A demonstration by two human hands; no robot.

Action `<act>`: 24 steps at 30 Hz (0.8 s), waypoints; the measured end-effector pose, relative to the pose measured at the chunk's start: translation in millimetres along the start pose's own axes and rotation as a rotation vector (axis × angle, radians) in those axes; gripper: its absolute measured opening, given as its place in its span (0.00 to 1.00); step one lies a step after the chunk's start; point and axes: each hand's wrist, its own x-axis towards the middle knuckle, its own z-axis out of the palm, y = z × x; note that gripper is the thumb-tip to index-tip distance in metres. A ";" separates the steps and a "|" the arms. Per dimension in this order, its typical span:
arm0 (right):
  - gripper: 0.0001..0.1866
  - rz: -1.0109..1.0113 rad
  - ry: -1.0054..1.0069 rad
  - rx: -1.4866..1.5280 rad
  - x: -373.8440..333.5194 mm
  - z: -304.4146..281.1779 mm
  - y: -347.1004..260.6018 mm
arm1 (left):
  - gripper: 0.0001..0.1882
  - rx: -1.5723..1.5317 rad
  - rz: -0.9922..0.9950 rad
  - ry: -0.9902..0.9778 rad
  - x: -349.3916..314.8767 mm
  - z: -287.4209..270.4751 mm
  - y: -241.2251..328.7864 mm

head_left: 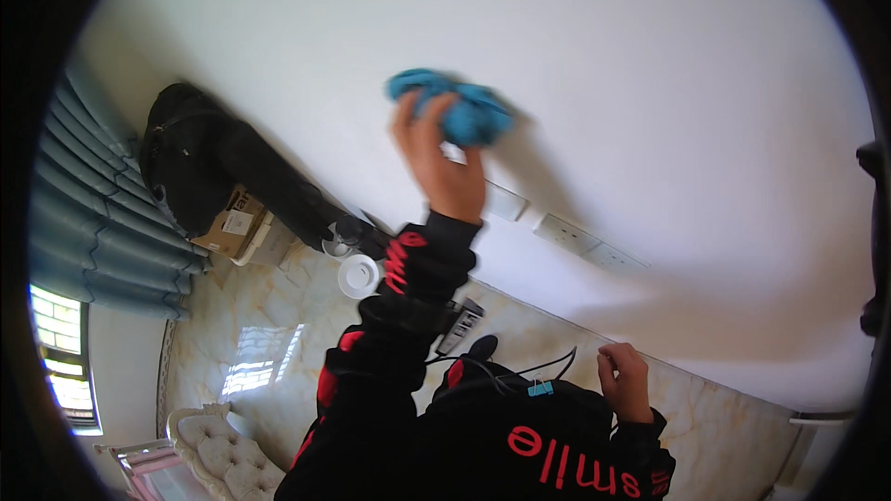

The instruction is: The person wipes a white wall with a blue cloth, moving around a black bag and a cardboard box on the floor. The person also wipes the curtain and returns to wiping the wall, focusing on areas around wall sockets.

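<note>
My left hand (440,160) is raised against the white wall (650,83), its fingers gripping a bunched blue cloth (469,114). The cloth lies against the wall surface, above a row of white socket plates (566,234). Lower down on the right, my right hand (627,380) is held near my body, off the wall. Its fingers are curled in, and nothing shows in them.
Left along the wall, a black bag (186,144) stands near a cardboard box (232,223). A white round object (359,276) and a power strip (459,325) are on the marble floor (320,353). Blue curtains (102,213), a window (65,353) and a tufted seat (218,450) are farther left.
</note>
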 end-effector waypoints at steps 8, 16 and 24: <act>0.05 0.025 0.022 -0.026 7.0 22.3 -30.4 | 0.29 -0.481 0.539 -0.397 -17.1 16.2 94.5; 0.04 0.008 0.080 -0.015 0.7 39.2 -45.6 | 0.27 -0.115 0.421 -0.066 80.2 13.7 -5.6; 0.05 0.074 0.143 -0.042 -30.0 45.2 -46.0 | 0.26 0.002 -0.361 0.202 81.2 -34.8 -209.5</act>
